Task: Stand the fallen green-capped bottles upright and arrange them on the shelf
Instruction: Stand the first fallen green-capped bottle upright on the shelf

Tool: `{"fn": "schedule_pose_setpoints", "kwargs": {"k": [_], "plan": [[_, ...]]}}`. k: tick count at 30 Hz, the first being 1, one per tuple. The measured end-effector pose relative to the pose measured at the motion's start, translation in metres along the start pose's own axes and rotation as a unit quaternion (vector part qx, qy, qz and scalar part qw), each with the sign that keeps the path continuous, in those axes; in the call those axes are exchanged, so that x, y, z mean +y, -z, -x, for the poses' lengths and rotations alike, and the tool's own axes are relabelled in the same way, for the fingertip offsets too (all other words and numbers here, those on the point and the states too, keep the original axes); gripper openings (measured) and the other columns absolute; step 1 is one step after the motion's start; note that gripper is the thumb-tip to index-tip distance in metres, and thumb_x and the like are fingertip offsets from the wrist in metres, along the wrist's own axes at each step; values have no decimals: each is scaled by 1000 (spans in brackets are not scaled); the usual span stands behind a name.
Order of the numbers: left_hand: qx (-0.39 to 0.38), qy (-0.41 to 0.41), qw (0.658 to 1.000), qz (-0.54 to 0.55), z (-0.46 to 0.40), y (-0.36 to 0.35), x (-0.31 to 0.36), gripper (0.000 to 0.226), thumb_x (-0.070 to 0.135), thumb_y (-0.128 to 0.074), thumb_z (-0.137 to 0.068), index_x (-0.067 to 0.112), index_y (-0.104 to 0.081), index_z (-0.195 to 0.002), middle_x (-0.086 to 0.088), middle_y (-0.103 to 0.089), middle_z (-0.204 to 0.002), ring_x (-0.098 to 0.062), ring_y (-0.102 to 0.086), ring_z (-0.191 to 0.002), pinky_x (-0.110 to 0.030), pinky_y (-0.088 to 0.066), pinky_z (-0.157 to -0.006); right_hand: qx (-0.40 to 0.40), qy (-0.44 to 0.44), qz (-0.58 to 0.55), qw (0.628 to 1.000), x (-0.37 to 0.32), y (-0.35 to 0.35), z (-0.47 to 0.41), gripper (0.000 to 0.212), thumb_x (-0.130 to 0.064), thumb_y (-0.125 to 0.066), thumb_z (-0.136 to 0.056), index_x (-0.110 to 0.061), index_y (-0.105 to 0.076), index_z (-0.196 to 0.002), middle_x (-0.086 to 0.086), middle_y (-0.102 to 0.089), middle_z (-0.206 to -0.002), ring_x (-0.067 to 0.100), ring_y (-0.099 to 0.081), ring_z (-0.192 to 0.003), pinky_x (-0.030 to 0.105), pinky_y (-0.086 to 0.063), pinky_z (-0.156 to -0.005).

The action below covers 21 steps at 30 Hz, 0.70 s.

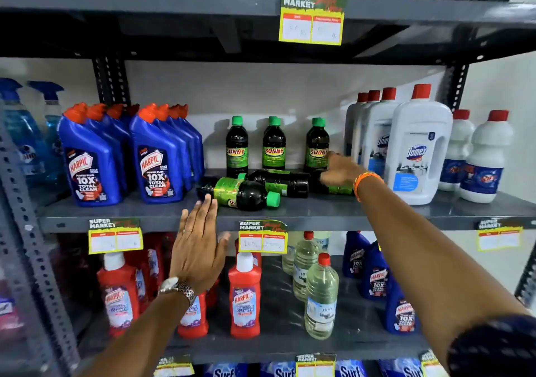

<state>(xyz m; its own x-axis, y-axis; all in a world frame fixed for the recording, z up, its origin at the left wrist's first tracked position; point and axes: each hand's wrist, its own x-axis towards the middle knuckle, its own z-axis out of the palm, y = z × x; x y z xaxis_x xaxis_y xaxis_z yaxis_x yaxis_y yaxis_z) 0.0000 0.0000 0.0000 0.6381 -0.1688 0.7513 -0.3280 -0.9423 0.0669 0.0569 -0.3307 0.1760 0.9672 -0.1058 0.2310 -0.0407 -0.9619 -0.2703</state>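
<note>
On the middle shelf (319,213), dark green-capped Sunny bottles stand upright at the back (237,146), (273,144), (317,144). In front of them lie fallen ones: the nearest (243,194) with its cap pointing right, a second (278,182) behind it, and a third (333,186) further right. My right hand (338,170) rests on the third fallen bottle, fingers curled over it. Below the shelf's front edge my left hand (198,249) is flat with fingers apart, its fingertips just short of the nearest fallen bottle.
Blue Harpic bottles (156,162) crowd the left of the shelf, and white Domex bottles (417,150) stand to the right. Price tags (262,237) hang off the front edge. The shelf below holds red Harpic bottles (245,292) and clear bottles (320,298).
</note>
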Motion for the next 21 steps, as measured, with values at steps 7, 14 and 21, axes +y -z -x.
{"fn": "schedule_pose_setpoints", "kwargs": {"k": [7, 14, 21], "plan": [[38, 33, 999, -11, -5, -6, 6, 52, 47, -32, -99, 13, -48, -135, -6, -56, -136, -27, -47, -131, -39, -12, -127, -81, 0, 85, 993, 7, -5, -20, 61, -31, -79, -65, -9, -58, -118, 17, -66, -118, 34, -62, -103, 42, -55, -89], [76, 32, 997, -9, -7, -9, 7, 49, 47, -35, -100, 13, -53, -131, -6, -60, -132, -27, -50, -128, -39, -18, -125, 91, -16, 38, 995, 18, -9, -24, 61, -40, -81, -71, -8, -62, -119, 16, -65, -118, 38, -59, -114, 47, -52, -93], [84, 33, 996, -25, -10, -13, 2, 53, 51, -38, -99, 13, -54, -133, -6, -61, -133, -27, -50, -129, -41, -20, -124, 134, 24, -492, 860, 21, -14, -16, 20, -22, -79, -83, -20, -69, -99, 3, -75, -97, 20, -71, -91, 30, -59, -72]]}}
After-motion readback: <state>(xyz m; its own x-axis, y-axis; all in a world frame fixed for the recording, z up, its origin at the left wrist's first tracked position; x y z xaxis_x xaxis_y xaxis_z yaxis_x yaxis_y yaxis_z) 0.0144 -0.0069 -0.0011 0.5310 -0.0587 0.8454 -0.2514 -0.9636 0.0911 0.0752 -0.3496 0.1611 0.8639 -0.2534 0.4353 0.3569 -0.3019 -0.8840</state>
